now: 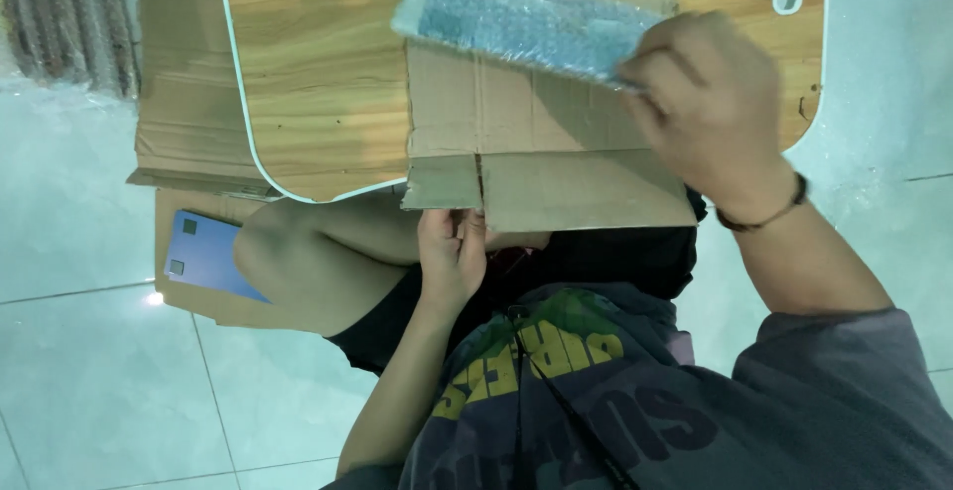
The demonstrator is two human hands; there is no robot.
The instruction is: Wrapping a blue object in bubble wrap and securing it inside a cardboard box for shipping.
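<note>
My right hand [710, 103] is raised over a cardboard box [541, 133] and grips one end of a flat item wrapped in bubble wrap [516, 18], which hangs above the box's open top. My left hand [452, 252] rests lower, fingers curled on the edge of the box's front flap. The box lies on a wood-grain tabletop [318, 73] with a white rim. I sit with a bare knee [298, 257] bent under the tabletop.
Flattened cardboard [184, 83] lies on the pale tiled floor [89, 351] under the tabletop. A blue rectangular card [204, 252] rests on cardboard left of my knee. A ribbed grey object [65, 13] stands at top left.
</note>
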